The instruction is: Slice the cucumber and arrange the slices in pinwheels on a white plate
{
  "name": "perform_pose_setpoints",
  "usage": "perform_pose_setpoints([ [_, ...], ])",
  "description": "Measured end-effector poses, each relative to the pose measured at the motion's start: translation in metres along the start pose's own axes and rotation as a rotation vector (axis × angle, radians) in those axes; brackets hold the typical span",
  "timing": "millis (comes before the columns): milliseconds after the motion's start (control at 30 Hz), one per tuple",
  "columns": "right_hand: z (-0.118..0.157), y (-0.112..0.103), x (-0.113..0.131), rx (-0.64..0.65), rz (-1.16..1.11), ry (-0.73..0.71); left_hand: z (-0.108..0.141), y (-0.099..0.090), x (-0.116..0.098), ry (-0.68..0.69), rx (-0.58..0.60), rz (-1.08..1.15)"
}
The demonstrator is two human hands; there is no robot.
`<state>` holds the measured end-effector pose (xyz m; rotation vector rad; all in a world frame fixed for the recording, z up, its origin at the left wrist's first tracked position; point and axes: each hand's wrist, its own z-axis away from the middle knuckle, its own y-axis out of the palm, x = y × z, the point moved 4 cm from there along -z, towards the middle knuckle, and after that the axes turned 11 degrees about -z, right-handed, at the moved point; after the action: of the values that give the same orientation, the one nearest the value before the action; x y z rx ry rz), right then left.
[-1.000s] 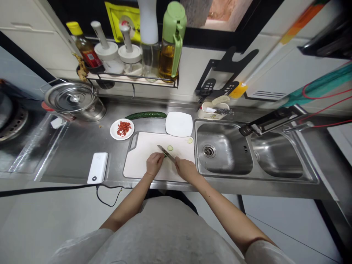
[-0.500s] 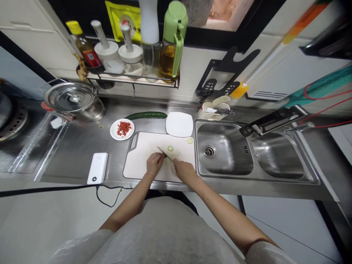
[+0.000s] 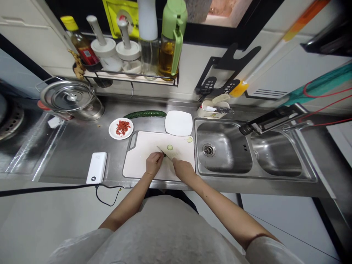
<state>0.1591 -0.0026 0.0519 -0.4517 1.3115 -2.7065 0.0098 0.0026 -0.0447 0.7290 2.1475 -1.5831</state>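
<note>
My right hand (image 3: 181, 169) is closed round the handle of a knife (image 3: 162, 151), whose blade points up and left over the white cutting board (image 3: 140, 157). Pinched in my left hand (image 3: 154, 162), against the blade, is a small dark green piece of cucumber (image 3: 164, 154), mostly hidden by the fingers. A round cucumber slice (image 3: 169, 147) lies flat just beyond the knife. Another pale cucumber piece (image 3: 189, 139) rests in the board's far right corner. Behind the board lies a whole cucumber (image 3: 145, 114), beside a white square plate (image 3: 178, 123).
A white plate (image 3: 112, 132) with red bits stands left of the board's far edge. A white power bank (image 3: 96, 168) lies near the counter's front. The double sink (image 3: 224, 146) adjoins on the right. A lidded steel pot (image 3: 92, 110) and a bottle rack (image 3: 132, 76) are behind.
The whole view has shifted slightly. Both hands, the knife and the cucumber piece hold nearly the same positions over the board.
</note>
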Motion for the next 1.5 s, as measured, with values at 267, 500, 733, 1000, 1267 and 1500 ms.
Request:
perform_pose_setpoints([
  [267, 0.001, -0.002, 0.005, 0.017, 0.004, -0.001, 0.001, -0.002, 0.0, 0.059, -0.087, 0.014],
  [500, 0.003, -0.004, 0.009, 0.032, 0.014, 0.008, 0.0, -0.004, -0.002, 0.073, -0.077, -0.009],
  [733, 0.004, -0.006, 0.011, 0.03, 0.012, 0.001, 0.001, -0.001, 0.0, 0.056, -0.056, -0.008],
  [1000, -0.002, -0.001, 0.009, 0.028, 0.044, -0.016, 0.002, -0.002, 0.0, 0.078, -0.068, -0.022],
  [1267, -0.002, 0.006, 0.011, 0.019, 0.031, -0.002, 0.003, -0.002, -0.001, 0.094, -0.073, -0.062],
  [1500, -0.01, 0.012, 0.009, 0.011, 0.002, 0.003, 0.002, -0.002, -0.002, 0.091, -0.057, -0.044],
])
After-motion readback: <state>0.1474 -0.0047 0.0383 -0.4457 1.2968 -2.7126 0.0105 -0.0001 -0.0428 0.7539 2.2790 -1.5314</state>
